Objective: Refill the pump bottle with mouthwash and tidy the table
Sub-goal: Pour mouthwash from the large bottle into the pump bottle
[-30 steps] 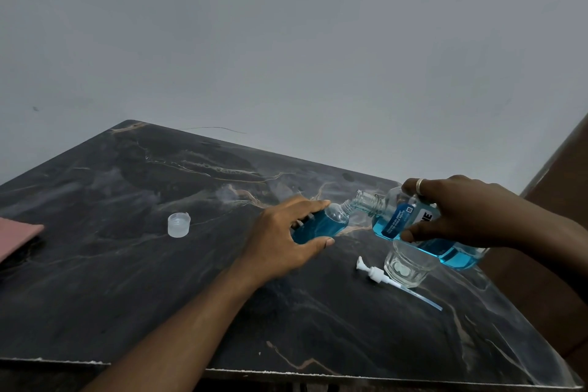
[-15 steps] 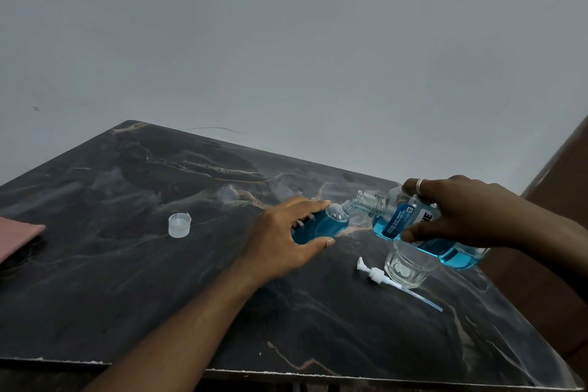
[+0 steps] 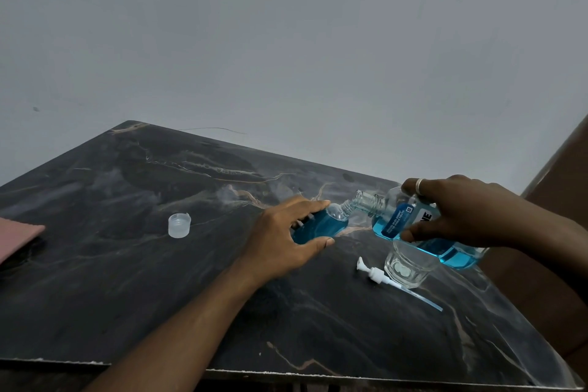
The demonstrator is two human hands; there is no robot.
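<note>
My left hand (image 3: 286, 232) curls round the small pump bottle (image 3: 321, 224), held tilted over the marble table (image 3: 127, 296). My right hand (image 3: 461, 213) grips the mouthwash bottle (image 3: 394, 221), neck to neck with it. I can't quite tell whether liquid is flowing. The small bottle looks nearly full, so tipping further could overflow it, and a slipped neck would spill near the glass tumbler (image 3: 407, 267) and pump head (image 3: 375, 274).

Silver ring (image 3: 420, 185) on right hand (image 3: 461, 213)

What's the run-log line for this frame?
phase: pouring | left hand: grips small clear pump bottle | right hand: tilts large blue-filled mouthwash bottle, neck at its mouth | white plastic pump head: beside clear glass
</note>
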